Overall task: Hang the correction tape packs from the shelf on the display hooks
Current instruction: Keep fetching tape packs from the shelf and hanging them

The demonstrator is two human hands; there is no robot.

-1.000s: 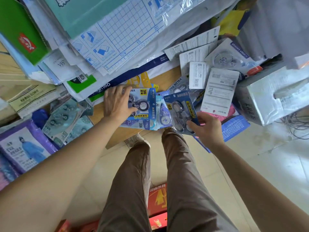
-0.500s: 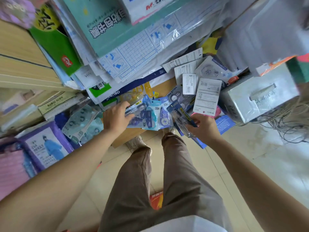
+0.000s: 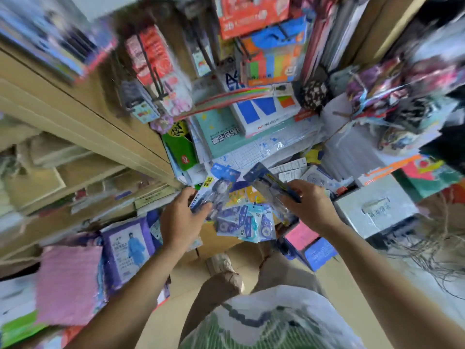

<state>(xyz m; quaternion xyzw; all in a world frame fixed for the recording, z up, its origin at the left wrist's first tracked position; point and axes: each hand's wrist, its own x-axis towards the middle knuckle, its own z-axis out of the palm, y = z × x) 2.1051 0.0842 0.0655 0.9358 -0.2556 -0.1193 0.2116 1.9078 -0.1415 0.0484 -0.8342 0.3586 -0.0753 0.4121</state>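
My left hand (image 3: pixel 181 217) grips a blue correction tape pack (image 3: pixel 220 187), lifted off the pile and tilted up. My right hand (image 3: pixel 308 205) pinches a dark blue correction tape pack (image 3: pixel 266 182) by its lower part, its card end pointing up and left. Between and below the hands several light blue packs (image 3: pixel 254 222) lie on the wooden shelf (image 3: pixel 214 241). Black display hooks (image 3: pixel 154 74) jut out higher up, with red and pastel packets hanging on them. The picture is blurred.
Paper pads and a teal book (image 3: pixel 221 136) are stacked behind the pile. A grey box (image 3: pixel 375 210) stands to the right, tangled cords beyond it. Purple raincoat packs (image 3: pixel 128 250) and pink packs (image 3: pixel 68 283) lie left. Wooden shelving (image 3: pixel 75 117) runs along the left.
The view has swung upward, bringing the hooks into sight. Both hands have risen from the shelf pile, each carrying its pack up with it.
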